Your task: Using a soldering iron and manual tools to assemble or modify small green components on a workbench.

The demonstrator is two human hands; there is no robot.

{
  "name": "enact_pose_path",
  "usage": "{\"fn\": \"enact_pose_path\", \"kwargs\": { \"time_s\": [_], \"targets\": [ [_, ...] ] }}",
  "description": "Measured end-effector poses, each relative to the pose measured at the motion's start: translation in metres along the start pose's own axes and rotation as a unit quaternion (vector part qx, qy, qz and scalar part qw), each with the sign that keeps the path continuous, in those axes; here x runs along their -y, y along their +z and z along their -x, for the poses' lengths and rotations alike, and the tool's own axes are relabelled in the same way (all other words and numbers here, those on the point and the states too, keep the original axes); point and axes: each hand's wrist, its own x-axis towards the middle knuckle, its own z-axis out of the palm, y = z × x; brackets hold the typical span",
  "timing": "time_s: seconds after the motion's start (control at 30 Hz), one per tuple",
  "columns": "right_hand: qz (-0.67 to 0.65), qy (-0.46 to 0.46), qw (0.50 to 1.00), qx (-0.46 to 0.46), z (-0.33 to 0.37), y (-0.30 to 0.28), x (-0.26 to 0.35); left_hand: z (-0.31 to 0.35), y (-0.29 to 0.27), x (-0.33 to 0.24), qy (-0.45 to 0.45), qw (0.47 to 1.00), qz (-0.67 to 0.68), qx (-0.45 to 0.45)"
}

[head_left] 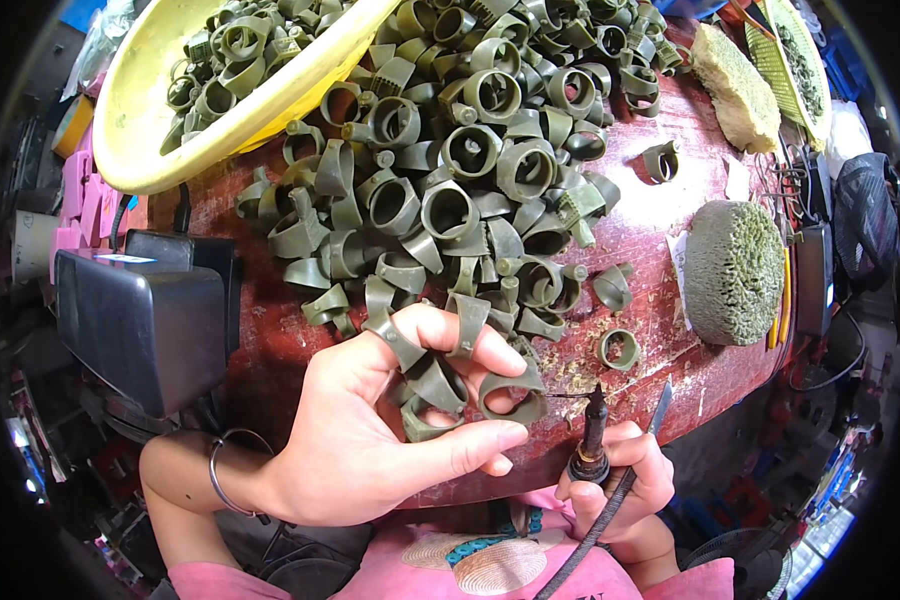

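My left hand (355, 440) is closed around several dark green wax rings (440, 385), some threaded over its fingers. One green ring (515, 393) is pinched near the thumb and fingertips, its opening tilted upward. My right hand (642, 480) grips a dark pen-like tool (591, 440) with a thick collar and a thin wire tip. That tip points left and reaches the pinched ring's edge; whether it touches I cannot tell. Between the same right-hand fingers sits a slim carving knife (658, 408) with a dark wrapped handle, its blade pointing up and away.
A large heap of green rings (450, 210) covers the far middle of the red table (660, 240). Around it are a yellow basin (120, 150) of rings, a black box (145, 325), a round green sponge (735, 275), a yellowish sponge block (735, 90) and a loose ring (619, 350).
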Motion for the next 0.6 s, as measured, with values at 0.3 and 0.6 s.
{"fn": "enact_pose_path", "kwargs": {
  "time_s": [0.3,0.6],
  "targets": [
    [0.015,0.000,1.000,0.001,0.0022,-0.0022,-0.0006,-0.0006,0.0057,-0.0027,-0.022,0.999,0.041,-0.026],
    [0.005,-0.008,1.000,0.005,0.0016,-0.0024,-0.0003,-0.0012,0.0009,-0.0023,-0.016,1.000,0.015,0.015]
  ]
}}
